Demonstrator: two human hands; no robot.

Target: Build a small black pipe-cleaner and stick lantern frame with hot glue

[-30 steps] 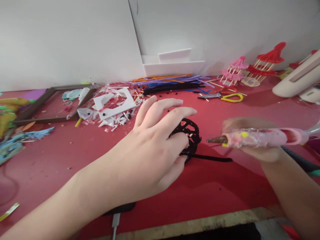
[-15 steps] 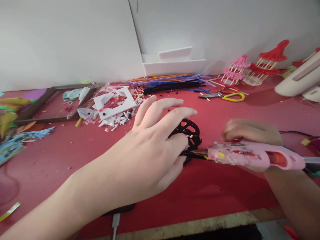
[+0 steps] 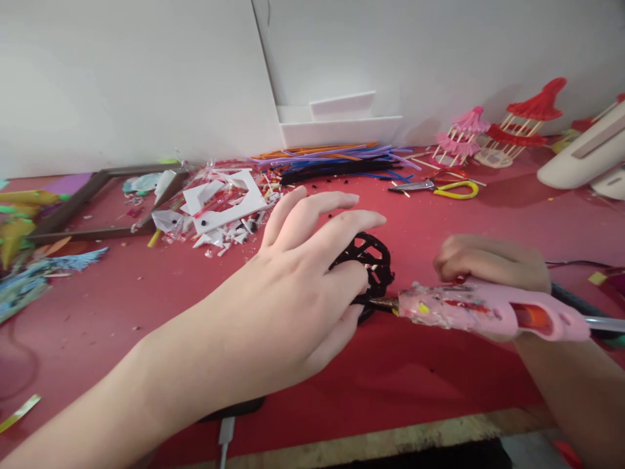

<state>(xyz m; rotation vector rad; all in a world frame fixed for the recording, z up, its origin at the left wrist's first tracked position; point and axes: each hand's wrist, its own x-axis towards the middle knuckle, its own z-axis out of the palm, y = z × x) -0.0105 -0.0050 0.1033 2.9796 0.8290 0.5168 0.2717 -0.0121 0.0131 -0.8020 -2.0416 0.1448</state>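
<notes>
A small black openwork piece (image 3: pixel 375 260), like a lattice of bent strips, is pinched between the thumb and fingers of my left hand (image 3: pixel 303 286). Part of it is hidden behind those fingers. My right hand (image 3: pixel 493 264) is wrapped round a pink hot glue gun (image 3: pixel 488 311), with a clear glue stick (image 3: pixel 605 324) sticking out of its back end. The gun's metal nozzle (image 3: pixel 383 304) points left and meets the lower edge of the black piece, close to my left fingertips. Dried glue and colour spots cover the gun's front.
Yellow-handled scissors (image 3: pixel 456 189) lie behind my hands, near coloured pipe cleaners (image 3: pixel 336 156). White foam scraps (image 3: pixel 234 205) are heaped at the back left, beside a brown frame (image 3: pixel 68 231). Pink (image 3: pixel 461 140) and red (image 3: pixel 527 120) stick-and-fluff models stand back right.
The glue gun has shifted slightly left and its back end has dipped a little, bringing the nozzle further along the black piece. My left hand stays almost still.
</notes>
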